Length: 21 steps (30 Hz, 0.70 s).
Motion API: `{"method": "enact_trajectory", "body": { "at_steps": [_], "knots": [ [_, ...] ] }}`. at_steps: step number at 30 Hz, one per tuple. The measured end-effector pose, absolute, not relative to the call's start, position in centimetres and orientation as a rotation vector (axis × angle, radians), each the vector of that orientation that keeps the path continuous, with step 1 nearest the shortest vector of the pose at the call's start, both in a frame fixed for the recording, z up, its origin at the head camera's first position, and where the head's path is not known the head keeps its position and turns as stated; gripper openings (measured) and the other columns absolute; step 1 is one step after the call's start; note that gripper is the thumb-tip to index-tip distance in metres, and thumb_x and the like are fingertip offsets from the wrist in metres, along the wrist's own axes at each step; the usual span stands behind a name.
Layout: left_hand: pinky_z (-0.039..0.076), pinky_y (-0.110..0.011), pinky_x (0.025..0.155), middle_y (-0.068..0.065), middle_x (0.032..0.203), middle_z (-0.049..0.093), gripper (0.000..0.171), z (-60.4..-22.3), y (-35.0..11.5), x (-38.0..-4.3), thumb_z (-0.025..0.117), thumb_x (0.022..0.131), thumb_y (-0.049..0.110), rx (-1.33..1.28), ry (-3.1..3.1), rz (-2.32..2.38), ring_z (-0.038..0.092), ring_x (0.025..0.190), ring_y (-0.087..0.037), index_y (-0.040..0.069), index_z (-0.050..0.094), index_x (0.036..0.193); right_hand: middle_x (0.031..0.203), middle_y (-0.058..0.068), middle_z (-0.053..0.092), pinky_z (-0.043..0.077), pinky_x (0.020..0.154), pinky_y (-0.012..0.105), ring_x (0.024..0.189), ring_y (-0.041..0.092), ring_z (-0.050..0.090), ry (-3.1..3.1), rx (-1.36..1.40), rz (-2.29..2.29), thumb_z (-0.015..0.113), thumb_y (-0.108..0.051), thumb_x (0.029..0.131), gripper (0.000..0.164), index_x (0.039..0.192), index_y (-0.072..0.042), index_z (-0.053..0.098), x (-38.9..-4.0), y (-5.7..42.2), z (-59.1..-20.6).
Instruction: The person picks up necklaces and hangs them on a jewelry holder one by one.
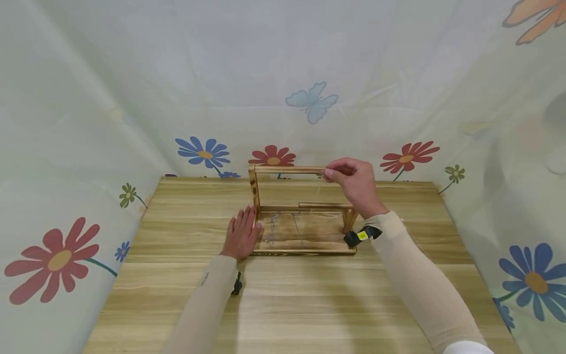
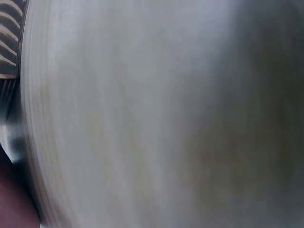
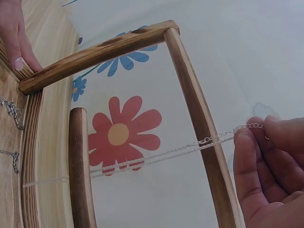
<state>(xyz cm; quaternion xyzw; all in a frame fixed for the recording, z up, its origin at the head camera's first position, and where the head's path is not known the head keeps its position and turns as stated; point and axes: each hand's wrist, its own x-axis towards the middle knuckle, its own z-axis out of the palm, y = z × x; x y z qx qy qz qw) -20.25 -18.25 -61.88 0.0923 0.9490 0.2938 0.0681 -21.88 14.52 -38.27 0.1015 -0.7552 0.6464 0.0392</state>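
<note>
A wooden jewellery stand (image 1: pixel 305 252) has a tall top bar (image 1: pixel 287 170), a shorter lower bar (image 1: pixel 325 205) and a tray-like base. My right hand (image 1: pixel 355 184) is at the top bar's right part. Between thumb and fingertips it pinches a thin silver necklace (image 3: pixel 209 140); the doubled chain stretches past both bars toward the base in the right wrist view. My left hand (image 1: pixel 242 233) rests against the stand's left side, fingers extended beside the upright post (image 1: pixel 254 187). Two more silver chains lie on the base: a bunched chain (image 1: pixel 272 228) and a straighter chain (image 1: pixel 299 228).
The stand sits on a wood-grain table (image 1: pixel 292 305). Behind it hangs a pale wall covering (image 1: pixel 247 98) printed with flowers and a butterfly. Mostly blurred table surface fills the left wrist view, with the stand's striped edge (image 2: pixel 8 38) in its corner.
</note>
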Motion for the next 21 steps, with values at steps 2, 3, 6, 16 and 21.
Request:
{"method": "enact_trajectory", "body": {
  "at_steps": [2, 3, 6, 16, 21],
  "knots": [
    [-0.005, -0.059, 0.131, -0.009, 0.178, 0.002, 0.067, -61.8, -18.3, -20.4, 0.021, 0.115, 0.047, 0.280, 2.864, 0.890, -0.002, 0.166, -0.034, 0.015, 0.000, 0.170, 0.096, -0.001, 0.079, 0.063, 0.086, 0.028, 0.092, 0.023, 0.076, -2.310, 0.312, 1.978, 0.075, -0.015, 0.097, 0.021, 0.109, 0.003, 0.076, -22.0, 14.8, -38.1],
    [-0.004, -0.059, 0.131, -0.010, 0.178, 0.003, 0.067, -61.7, -18.2, -20.3, 0.022, 0.115, 0.046, 0.279, 2.875, 0.892, -0.001, 0.165, -0.034, 0.014, 0.001, 0.170, 0.096, -0.002, 0.079, 0.063, 0.086, 0.028, 0.093, 0.024, 0.076, -2.311, 0.310, 1.974, 0.074, -0.014, 0.098, 0.021, 0.109, 0.003, 0.075, -22.0, 14.9, -38.1],
    [-0.002, -0.060, 0.131, -0.011, 0.178, 0.006, 0.066, -61.5, -18.0, -20.0, 0.025, 0.115, 0.043, 0.273, 2.894, 0.899, 0.002, 0.165, -0.036, 0.013, 0.004, 0.170, 0.094, -0.004, 0.078, 0.063, 0.084, 0.026, 0.091, 0.022, 0.075, -2.304, 0.304, 1.964, 0.073, -0.012, 0.098, 0.021, 0.109, 0.005, 0.074, -21.9, 15.4, -37.9],
    [-0.001, -0.059, 0.131, -0.012, 0.178, 0.009, 0.065, -61.5, -17.7, -19.6, 0.026, 0.115, 0.043, 0.262, 2.904, 0.896, 0.004, 0.165, -0.036, 0.013, 0.005, 0.170, 0.091, -0.008, 0.076, 0.063, 0.085, 0.029, 0.088, 0.015, 0.074, -2.303, 0.265, 1.940, 0.072, -0.010, 0.099, 0.024, 0.111, 0.010, 0.070, -21.9, 16.3, -38.0],
    [0.001, -0.060, 0.131, -0.013, 0.177, 0.009, 0.066, -61.5, -17.8, -19.6, 0.025, 0.115, 0.043, 0.275, 2.924, 0.882, 0.005, 0.165, -0.037, 0.012, 0.006, 0.170, 0.089, -0.011, 0.076, 0.062, 0.080, 0.024, 0.084, 0.008, 0.072, -2.281, 0.251, 1.915, 0.073, -0.009, 0.098, 0.020, 0.109, 0.008, 0.072, -22.0, 16.8, -37.8]
  ]
}}
